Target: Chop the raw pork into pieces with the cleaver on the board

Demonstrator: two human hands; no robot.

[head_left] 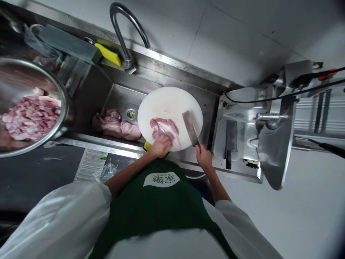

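A slab of raw meat (165, 126) with pale fat lies on the round white cutting board (172, 97). My left hand (161, 144) is on its near edge, fingers curled against the meat and partly blurred. In my right hand (204, 157) is the handle of a cleaver (191, 128). The cleaver's blade rests over the right part of the board, apart from the meat and pointing away from me. Larger chunks of raw meat (115, 126) lie in the sink left of the board.
A steel bowl (66, 104) of cut meat stands at the left. The sink (107, 93) has a drain (131, 114) and a curved faucet (129, 14) behind. A slicing machine (277, 144) stands right, with a second cleaver (231, 136) on it. Behind lies a yellow-handled tool (107, 54).
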